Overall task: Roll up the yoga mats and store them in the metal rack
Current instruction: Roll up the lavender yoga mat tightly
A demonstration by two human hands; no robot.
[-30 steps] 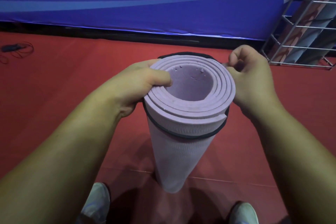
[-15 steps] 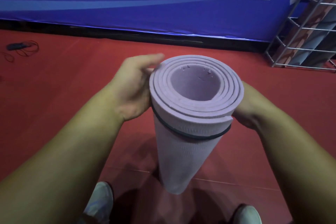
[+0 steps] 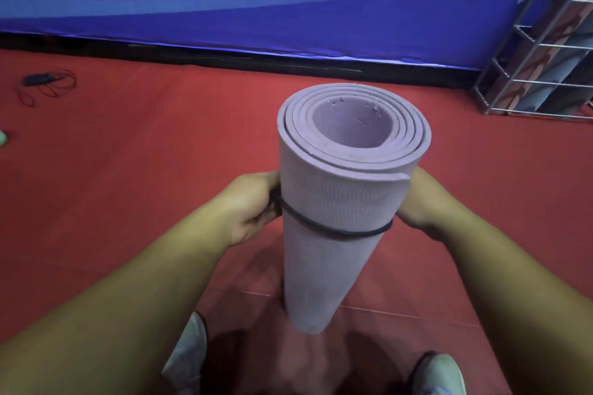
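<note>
A rolled purple yoga mat [image 3: 337,199] stands upright on its end on the red floor between my feet. A black elastic band [image 3: 337,232] circles it about a third of the way down. My left hand [image 3: 253,205] grips the band at the mat's left side. My right hand [image 3: 417,202] holds the mat's right side at the band's height; its fingers are hidden behind the roll. The metal rack [image 3: 542,42] stands at the far right against the wall, with several rolled mats leaning inside it.
A blue banner [image 3: 224,9] covers the wall ahead, with a black strip at its foot. A dark small object with red cord [image 3: 45,80] lies on the floor at far left. My two shoes [image 3: 189,359] flank the mat's base.
Both hands have slid down from the mat's top rim to about a third of the way down, and the black band has moved down the roll with them.
</note>
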